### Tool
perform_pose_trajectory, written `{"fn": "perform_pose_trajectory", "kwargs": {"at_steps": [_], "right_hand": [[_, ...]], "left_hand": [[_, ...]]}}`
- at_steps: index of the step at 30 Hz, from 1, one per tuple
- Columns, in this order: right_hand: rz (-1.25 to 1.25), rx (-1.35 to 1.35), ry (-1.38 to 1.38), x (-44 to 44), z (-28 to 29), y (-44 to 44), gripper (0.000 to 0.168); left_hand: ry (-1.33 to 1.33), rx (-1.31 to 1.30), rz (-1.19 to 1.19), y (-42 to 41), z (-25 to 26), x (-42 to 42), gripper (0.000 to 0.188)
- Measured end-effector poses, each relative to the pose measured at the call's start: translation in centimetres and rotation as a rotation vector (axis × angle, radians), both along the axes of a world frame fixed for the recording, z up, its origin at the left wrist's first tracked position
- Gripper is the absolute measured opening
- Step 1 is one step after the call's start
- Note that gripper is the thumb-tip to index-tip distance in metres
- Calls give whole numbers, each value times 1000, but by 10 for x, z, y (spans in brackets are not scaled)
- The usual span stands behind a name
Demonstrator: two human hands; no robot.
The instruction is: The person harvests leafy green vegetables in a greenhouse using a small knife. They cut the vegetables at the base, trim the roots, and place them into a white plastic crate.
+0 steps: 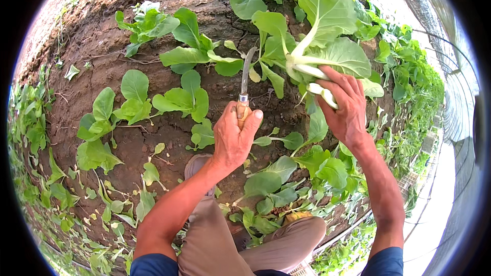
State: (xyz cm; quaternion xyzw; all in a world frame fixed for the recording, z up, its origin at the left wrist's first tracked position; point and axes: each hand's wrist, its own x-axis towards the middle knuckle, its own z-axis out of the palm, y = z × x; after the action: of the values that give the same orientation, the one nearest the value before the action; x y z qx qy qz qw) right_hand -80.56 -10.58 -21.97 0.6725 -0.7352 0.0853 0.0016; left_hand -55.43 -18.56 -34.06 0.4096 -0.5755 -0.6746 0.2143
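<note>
In my left hand (234, 136), closed around its wooden handle, is a small curved knife (245, 80) with the blade pointing away from me. My right hand (343, 103) grips the pale stems of cut leafy greens (307, 61); their broad leaves spread above and beyond the fingers. The right fingers also hold a second white stem base (324, 94). The knife blade stands apart from the held greens, close to a rooted plant's low leaves. Parts of the fingers under the stems are hidden.
Brown soil (161, 138) carries several rooted leafy plants (184, 99) and loose yellowing leaves. My bent knee (295, 237) and shoe (197, 165) are low in view. Denser greens (414, 69), plastic crates (408, 182) and a hooped greenhouse wall (460, 96) line the right side.
</note>
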Motion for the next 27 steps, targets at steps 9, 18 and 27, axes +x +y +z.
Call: {"fn": "perform_pose_trajectory", "kwargs": {"at_steps": [9, 18, 27], "right_hand": [[-290, 69, -637, 95, 68, 116, 41], [-450, 0, -1290, 188, 9, 178, 37], [-455, -157, -1460, 214, -20, 195, 37]], "left_hand": [[296, -478, -415, -19, 104, -2, 55], [-73, -170, -725, 17, 124, 52, 35], [-81, -463, -735, 19, 152, 66, 27]]}}
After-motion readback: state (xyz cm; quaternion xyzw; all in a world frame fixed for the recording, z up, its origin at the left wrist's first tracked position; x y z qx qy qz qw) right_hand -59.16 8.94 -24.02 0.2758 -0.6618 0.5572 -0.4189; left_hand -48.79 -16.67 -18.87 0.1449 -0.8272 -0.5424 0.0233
